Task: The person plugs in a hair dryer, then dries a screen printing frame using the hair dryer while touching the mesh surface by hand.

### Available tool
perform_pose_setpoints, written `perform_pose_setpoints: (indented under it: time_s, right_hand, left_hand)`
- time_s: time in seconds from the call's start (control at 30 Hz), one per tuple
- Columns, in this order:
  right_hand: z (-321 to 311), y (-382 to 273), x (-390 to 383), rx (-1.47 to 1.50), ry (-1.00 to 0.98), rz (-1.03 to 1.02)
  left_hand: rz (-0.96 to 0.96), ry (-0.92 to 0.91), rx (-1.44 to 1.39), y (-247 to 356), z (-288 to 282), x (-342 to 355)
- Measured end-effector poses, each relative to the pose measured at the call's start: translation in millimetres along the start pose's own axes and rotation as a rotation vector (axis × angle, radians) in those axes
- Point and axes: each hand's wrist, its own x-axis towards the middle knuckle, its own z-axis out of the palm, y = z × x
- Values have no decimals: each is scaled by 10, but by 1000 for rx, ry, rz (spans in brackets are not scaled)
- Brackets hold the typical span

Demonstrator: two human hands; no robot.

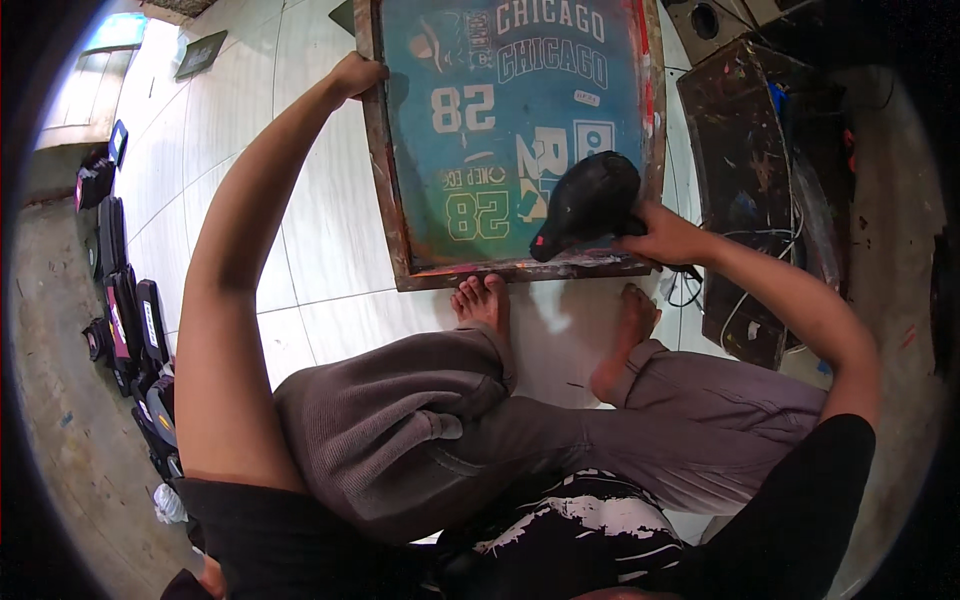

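Head view: a seated person works a wood-framed printing screen (500, 140) propped on the tiled floor (320, 230).
Left hand (355, 75): closed over the frame's upper left edge, steadying it.
Right hand (665, 238): wrapped around a black hair dryer (588, 203).
Dryer direction: nozzle faces the mesh; long axis slants lower-left to upper-right.
Handling: frame likely stiff and light, mesh fragile; best held by the wood.

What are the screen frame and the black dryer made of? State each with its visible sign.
Screen frame: likely wood, its brown rim worn and paint-stained, around a teal mesh. Black dryer in the right hand: apparently moulded plastic with a matte, rounded shell.
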Motion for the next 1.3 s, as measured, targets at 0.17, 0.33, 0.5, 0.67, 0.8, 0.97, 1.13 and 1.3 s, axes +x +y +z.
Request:
perform_pose_setpoints:
  time_s: [0.17,0.33,0.5,0.67,0.8,0.97,1.13,1.3]
  right_hand:
    - [142,-429,120,-101,-34,118]
    - [279,-418,239,-173,-3,-15]
    - [318,-416,351,-205,10,-95]
    - [270,-418,352,-207,1,-119]
    - [279,-418,387,-223,23,-117]
    - [329,-401,378,-194,23,-199]
    - [330,-520,325,-231,-32,-162]
    - [323,-609,310,-237,-49,-137]
  left_hand:
    - [-5,-8,-11,-29,-31,-22]
    - [11,-20,-21,-17,5,-28]
    - [14,-1,-37,-164,5,23]
    - [9,0,-13,-55,-49,69]
    - [-10,14,-8,-65,-31,62]
    - [-3,20,-25,-54,-10,-5]
    - [5,38,3,6,2,-68]
    - [-42,-33,56,20,-26,-39]
